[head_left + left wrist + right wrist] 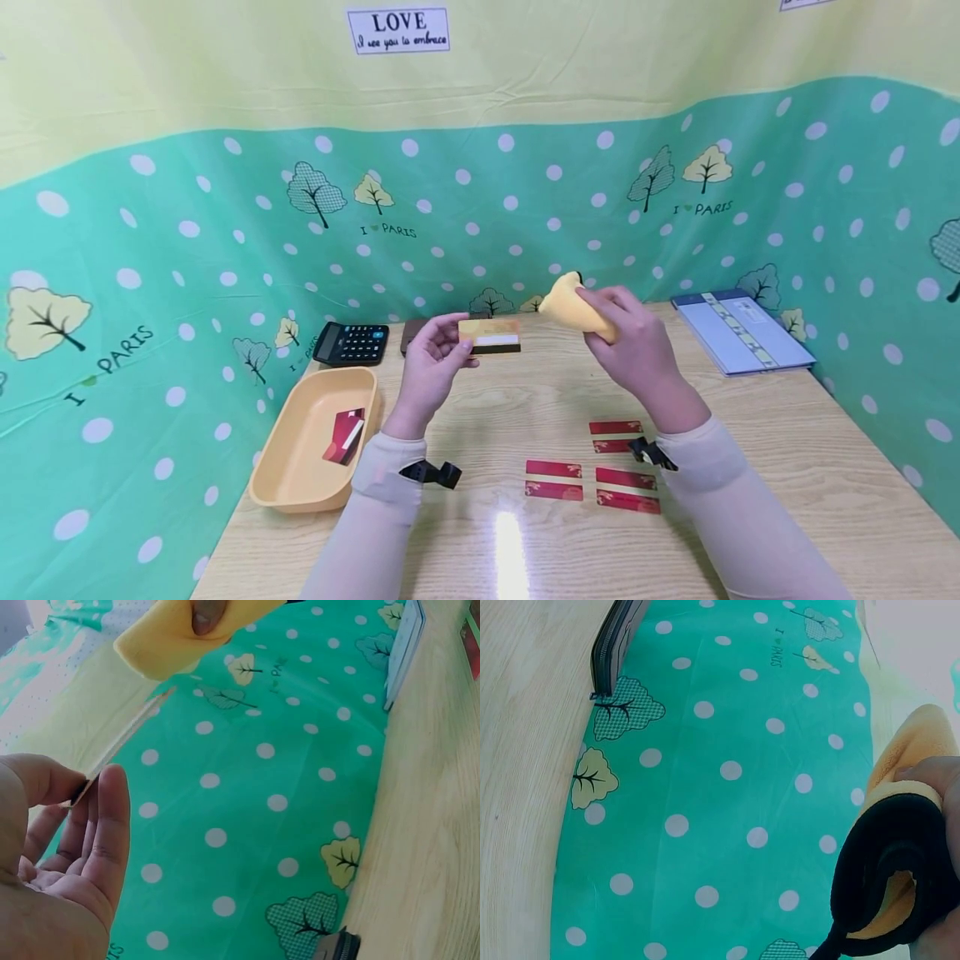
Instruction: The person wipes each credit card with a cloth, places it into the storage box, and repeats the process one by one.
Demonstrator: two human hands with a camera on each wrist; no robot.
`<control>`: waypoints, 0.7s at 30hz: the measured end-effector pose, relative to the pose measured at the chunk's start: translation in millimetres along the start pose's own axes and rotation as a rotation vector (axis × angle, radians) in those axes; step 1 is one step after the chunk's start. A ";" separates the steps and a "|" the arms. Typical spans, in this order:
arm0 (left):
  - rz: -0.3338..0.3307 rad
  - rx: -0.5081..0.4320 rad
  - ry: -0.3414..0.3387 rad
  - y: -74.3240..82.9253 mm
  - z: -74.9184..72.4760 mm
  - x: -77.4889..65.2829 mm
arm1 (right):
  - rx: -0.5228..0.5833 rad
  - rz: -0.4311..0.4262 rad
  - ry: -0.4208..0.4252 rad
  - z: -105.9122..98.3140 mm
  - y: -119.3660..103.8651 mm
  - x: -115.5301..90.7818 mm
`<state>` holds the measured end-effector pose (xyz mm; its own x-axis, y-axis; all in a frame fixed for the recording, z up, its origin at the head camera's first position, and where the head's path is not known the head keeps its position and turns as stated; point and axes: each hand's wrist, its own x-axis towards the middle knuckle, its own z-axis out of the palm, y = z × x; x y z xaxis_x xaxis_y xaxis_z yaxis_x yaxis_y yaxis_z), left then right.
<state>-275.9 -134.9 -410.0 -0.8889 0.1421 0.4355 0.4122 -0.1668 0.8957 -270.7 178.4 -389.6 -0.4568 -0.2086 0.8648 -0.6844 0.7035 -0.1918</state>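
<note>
Between thumb and fingers, my left hand [437,358] pinches a gold bank card [489,336] with a black stripe and white strip facing me. The left wrist view shows that card [124,742] nearly edge-on. My right hand [630,342] grips a bunched yellow cloth [573,307], to the right of the card and apart from it. In the right wrist view the folded cloth [911,750] has a thick black edge and a black cord. Several red cards with pale bands, including one red card [553,492], lie on the table below the hands.
A yellow-orange tray [281,433] with red cards [347,437] inside stands at the left. Behind it is a black calculator [352,343]. A dark zipped case [615,649] lies behind the left hand. Blue-white folders [742,332] lie at the back right, near the polka-dot curtain [510,229].
</note>
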 end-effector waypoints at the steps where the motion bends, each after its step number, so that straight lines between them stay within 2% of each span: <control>1: -0.001 0.000 -0.003 0.0 -0.1 0.1 | 0.002 0.001 -0.001 0.3 0.0 0.1; 14: -0.042 -0.021 -0.026 -1.2 1.5 0.2 | 0.071 0.019 -0.003 3.6 -6.7 0.1; 21: -0.069 -0.029 -0.041 -1.7 4.2 0.0 | 0.091 0.014 -0.041 9.5 -16.1 -1.6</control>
<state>-275.7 -130.6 -411.1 -0.9056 0.1942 0.3771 0.3442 -0.1831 0.9209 -264.3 161.0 -392.3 -0.4885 -0.2282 0.8422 -0.7257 0.6422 -0.2469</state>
